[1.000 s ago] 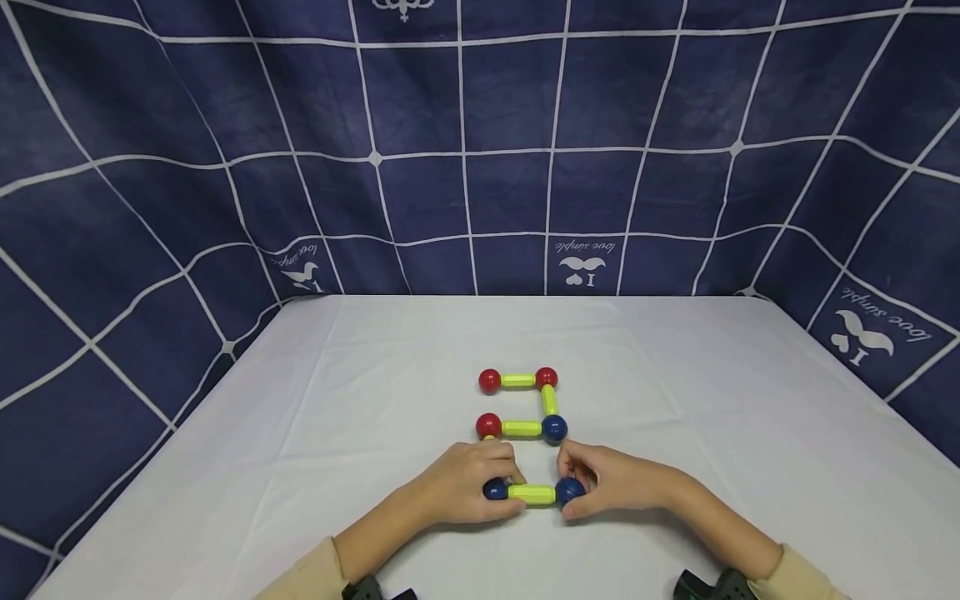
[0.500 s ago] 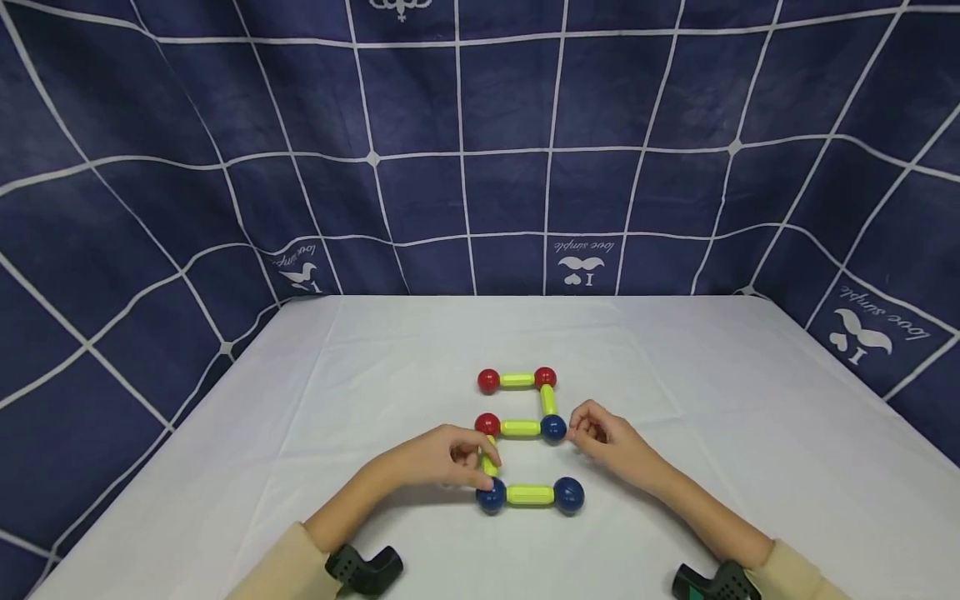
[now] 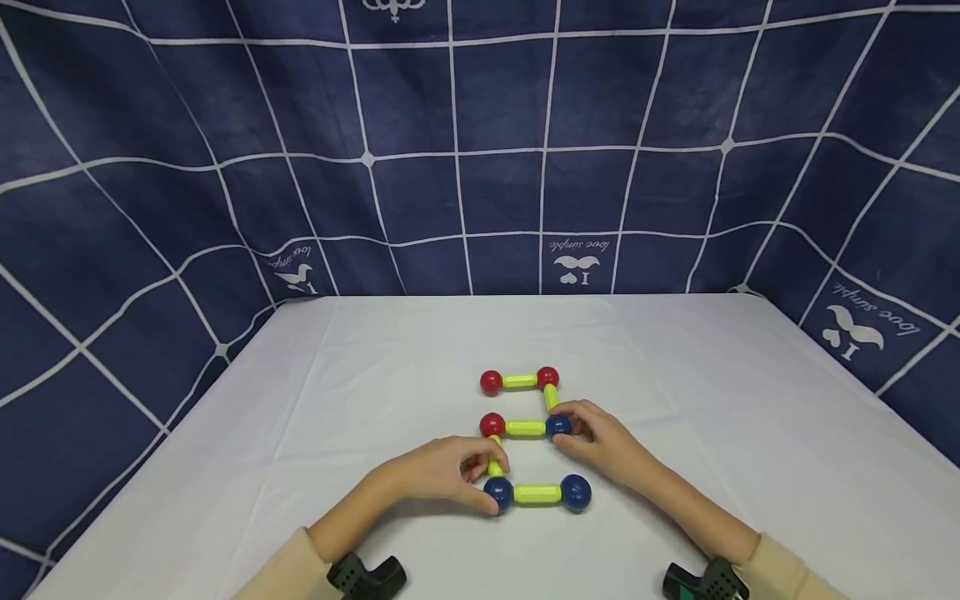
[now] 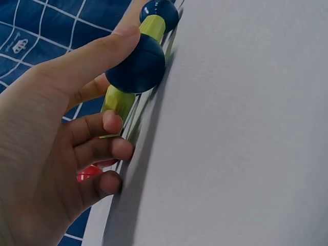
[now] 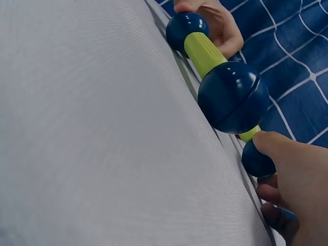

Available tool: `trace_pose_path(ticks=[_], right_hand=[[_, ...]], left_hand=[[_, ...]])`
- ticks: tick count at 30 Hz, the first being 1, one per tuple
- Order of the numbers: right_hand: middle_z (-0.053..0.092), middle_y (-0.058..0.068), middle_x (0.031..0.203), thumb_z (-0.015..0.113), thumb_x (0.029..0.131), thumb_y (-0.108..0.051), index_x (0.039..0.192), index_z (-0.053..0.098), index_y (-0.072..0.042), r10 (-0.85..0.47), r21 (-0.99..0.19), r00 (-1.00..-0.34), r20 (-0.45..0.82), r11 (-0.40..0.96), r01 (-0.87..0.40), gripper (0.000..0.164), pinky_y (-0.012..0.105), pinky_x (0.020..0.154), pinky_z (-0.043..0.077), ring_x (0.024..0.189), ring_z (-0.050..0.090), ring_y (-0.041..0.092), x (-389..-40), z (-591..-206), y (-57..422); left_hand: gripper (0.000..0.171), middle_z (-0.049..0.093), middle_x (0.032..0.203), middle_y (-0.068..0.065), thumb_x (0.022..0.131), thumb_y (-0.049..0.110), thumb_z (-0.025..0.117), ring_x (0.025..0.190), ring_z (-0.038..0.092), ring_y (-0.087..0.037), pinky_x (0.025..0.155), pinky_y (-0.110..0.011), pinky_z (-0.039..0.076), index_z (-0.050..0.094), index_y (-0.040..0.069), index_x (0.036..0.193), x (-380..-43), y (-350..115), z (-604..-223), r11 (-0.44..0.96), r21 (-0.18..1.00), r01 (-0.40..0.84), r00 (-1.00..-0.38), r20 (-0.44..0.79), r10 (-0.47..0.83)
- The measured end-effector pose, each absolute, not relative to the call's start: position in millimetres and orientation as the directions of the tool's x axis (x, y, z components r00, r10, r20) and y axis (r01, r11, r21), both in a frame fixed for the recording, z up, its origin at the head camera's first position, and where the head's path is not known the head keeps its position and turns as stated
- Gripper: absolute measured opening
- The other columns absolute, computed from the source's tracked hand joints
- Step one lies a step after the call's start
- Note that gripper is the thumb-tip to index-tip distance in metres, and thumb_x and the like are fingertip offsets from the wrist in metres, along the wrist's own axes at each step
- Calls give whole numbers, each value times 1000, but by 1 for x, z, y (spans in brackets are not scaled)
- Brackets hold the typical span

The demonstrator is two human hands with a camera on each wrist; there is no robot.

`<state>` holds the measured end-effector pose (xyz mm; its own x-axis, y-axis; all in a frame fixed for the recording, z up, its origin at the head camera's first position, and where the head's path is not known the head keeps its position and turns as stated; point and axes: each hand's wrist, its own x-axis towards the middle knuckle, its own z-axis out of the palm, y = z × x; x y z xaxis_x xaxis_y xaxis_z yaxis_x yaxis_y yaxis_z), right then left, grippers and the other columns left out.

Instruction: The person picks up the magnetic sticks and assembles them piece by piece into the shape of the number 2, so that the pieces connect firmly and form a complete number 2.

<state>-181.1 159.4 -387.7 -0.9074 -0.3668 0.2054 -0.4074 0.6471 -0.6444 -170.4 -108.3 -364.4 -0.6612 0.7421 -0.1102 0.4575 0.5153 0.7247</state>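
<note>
Red and blue balls joined by yellow-green rods lie in a zigzag chain. With thumb and index finger, my left hand [image 3: 438, 473] pinches the blue ball [image 3: 499, 494] at the near left corner. My right hand [image 3: 609, 443] grips the middle blue ball [image 3: 557, 426] between thumb and fingers. A rod [image 3: 537, 494] links the near left ball to another blue ball [image 3: 576, 493], which neither hand touches. Farther back are a red ball [image 3: 492, 425] at the left bend and two red balls along the far row, including the far left red ball [image 3: 491, 382]. Left fingers partly cover the left connecting rod.
The chain lies on a white cloth-covered table [image 3: 360, 375]. A dark blue curtain [image 3: 495, 192] with white grid lines surrounds its back and sides. Dark wrist devices, such as the left wrist camera [image 3: 367, 577], sit by both beige sleeves.
Both hands left the near row. The left now pinches its left ball from the side; the right moved up to the middle blue ball and took hold. The chain shifted slightly right in view.
</note>
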Motion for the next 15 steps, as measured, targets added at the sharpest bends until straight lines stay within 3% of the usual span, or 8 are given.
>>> trace_pose_path(ticks=[7,15], right_hand=[[59,0,96,65,83,-24,116,59,-14,-334,-643,-925,179,672,-367,35,20,69,44,81,49,11,-193,-382,163],[60,5,101,64,84,-23,119,57,-12,-296,-670,-941,167,666,-328,38,27,72,43,85,50,16,-222,-383,164]], left_hand=[[28,51,74,9,78,28,71,68,46,-2,62,-16,39,62,23,104,-180,-104,-363,469,783,409,-654,-107,749],[30,52,77,7,79,25,70,74,47,-5,68,-19,40,62,16,107,-205,-99,-361,461,763,453,-656,-65,752]])
